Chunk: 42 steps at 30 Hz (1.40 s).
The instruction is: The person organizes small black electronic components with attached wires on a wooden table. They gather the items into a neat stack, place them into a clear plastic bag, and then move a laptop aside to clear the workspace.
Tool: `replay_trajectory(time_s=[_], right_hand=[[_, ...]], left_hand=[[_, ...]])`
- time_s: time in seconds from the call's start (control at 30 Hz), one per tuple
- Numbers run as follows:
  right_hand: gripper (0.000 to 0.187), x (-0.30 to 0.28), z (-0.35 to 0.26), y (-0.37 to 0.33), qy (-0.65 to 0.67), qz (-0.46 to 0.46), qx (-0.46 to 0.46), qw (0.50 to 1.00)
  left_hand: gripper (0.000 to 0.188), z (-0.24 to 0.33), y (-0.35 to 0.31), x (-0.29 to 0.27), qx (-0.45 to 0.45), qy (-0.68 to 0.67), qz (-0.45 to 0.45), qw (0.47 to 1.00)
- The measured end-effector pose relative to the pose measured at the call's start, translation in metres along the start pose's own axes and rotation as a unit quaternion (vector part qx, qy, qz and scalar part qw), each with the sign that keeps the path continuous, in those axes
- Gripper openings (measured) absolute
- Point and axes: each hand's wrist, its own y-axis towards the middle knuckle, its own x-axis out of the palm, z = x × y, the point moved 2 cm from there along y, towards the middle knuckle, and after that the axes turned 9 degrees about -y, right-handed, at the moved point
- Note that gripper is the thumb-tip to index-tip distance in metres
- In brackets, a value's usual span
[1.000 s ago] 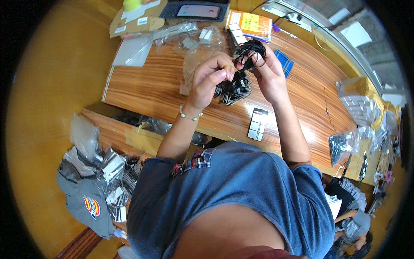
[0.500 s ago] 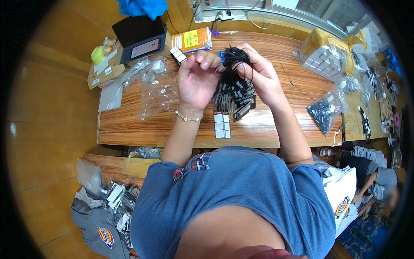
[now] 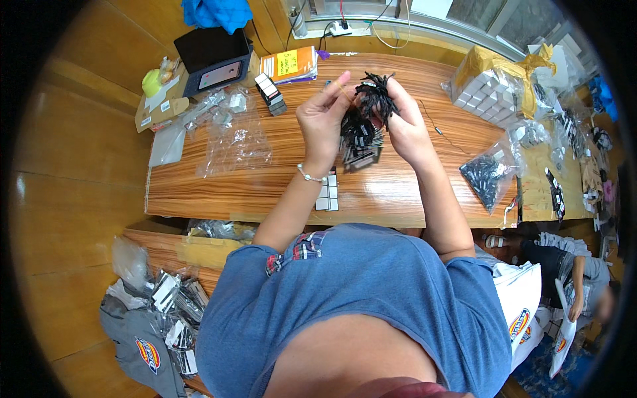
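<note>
My right hand [image 3: 408, 126] is closed around a bundle of black cords [image 3: 377, 93], whose loose ends fan out above the fingers. Dark hang tags [image 3: 362, 151] dangle in a thick cluster below the cords, over the table. Close by on the left, my left hand [image 3: 321, 126] pinches a thin yellowish strand [image 3: 344, 90], apparently a rubber band, stretched toward the bundle. Its far end is hidden among the cords and fingers. White rectangular labels [image 3: 326, 198] lie on the table beside my left wrist, partly covered by it.
A stack of white-faced dark tags [image 3: 271, 93] stands far left, near notebooks [image 3: 289, 64] and a phone [image 3: 220, 75]. Clear plastic bags [image 3: 235, 142] lie left. At right are a taped block of small boxes [image 3: 488, 83] and a bag of black pieces [image 3: 490, 176]. Another person [image 3: 572, 265] is at far right.
My left hand has moved right and its fingers now pinch the thin strand. The hanging tags have shifted, and the tag stack at far left is uncovered. The other person's arm has moved.
</note>
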Motion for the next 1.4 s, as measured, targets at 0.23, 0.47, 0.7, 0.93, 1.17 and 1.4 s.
replay_trajectory(time_s=[0.23,0.47,0.7,0.93,1.17,1.4], right_hand=[[0.010,-0.011,-0.003,0.016,-0.065,0.004,0.062,0.996],[0.007,-0.037,0.027,0.011,0.278,-0.015,0.178,0.944],[0.018,-0.092,0.038,-0.006,0.045,0.217,0.217,0.951],[0.009,-0.059,-0.018,-0.019,-0.491,0.072,-0.111,0.861],[0.008,-0.072,-0.023,-0.006,-0.572,-0.074,-0.237,0.782],[0.006,-0.076,-0.035,-0.005,-0.561,-0.193,-0.256,0.763]], left_hand=[[0.035,0.009,0.018,-0.018,-0.184,0.071,-0.175,0.965],[0.014,-0.003,0.023,-0.009,-0.222,0.213,-0.263,0.915],[0.011,-0.020,0.022,0.013,-0.228,0.208,-0.287,0.907],[0.011,-0.030,0.026,0.023,-0.214,0.213,-0.289,0.908],[0.014,-0.030,0.022,0.033,-0.243,0.204,-0.329,0.889],[0.017,-0.024,0.018,0.035,-0.310,0.125,-0.359,0.871]])
